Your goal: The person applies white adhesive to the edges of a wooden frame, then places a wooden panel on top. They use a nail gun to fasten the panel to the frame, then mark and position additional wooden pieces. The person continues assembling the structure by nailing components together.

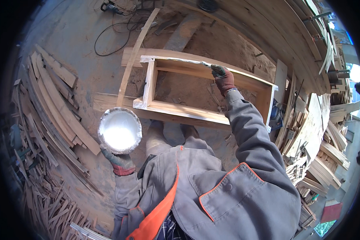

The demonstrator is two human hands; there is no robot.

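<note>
My left hand (122, 161), in a dark-palmed red work glove, grips a round tub of white paste or liquid (119, 130) from below, its rim crusted white. A rectangular wooden frame (188, 113) lies across planks in front of me, with white smeared along its upper edges and corners. My gloved right hand (223, 77) is closed at the frame's far long edge. A small thin tip shows just left of its fingers, against the whitened edge; what tool it belongs to is hidden by the hand.
Long curved boards and offcuts (56, 104) are heaped on the left. A narrow strip of wood (137, 56) leans across the planks. Large timbers (264, 32) lie at the far right, and stacked wood scraps (324, 148) stand on the right. A power tool (111, 8) with a cable lies far back.
</note>
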